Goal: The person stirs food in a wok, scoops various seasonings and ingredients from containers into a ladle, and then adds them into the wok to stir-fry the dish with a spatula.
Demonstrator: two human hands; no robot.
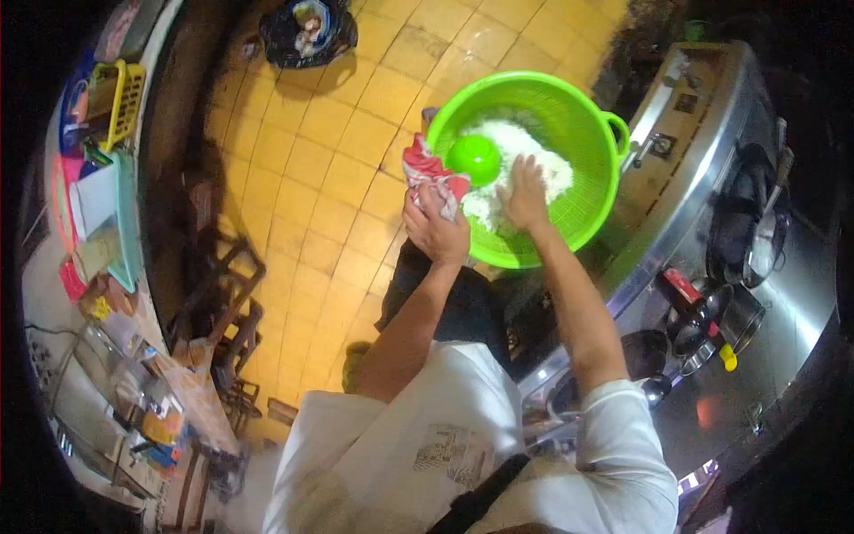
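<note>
A large lime-green colander (593, 191) holds a heap of white, grainy food that looks like cooked rice (550, 171). A smaller rounded green bowl (474, 158), its smooth dome facing up, sits at the left of the heap. My left hand (438, 227) is closed round a crumpled red and white cloth (425, 165) at the colander's left rim. The cloth covers part of that rim, so whether my fingers grip the rim as well is hidden. Inside the colander, my right hand (527, 198) lies on the rice, palm down, fingers stretched out.
A steel counter (636, 240) runs along the right, with a dark frying pan (752, 209) and several pots and utensils. A black bin bag (311, 36) stands on the yellow tiled floor (311, 191). On the left are a cluttered shelf with a yellow basket (123, 105) and wooden stools (236, 276).
</note>
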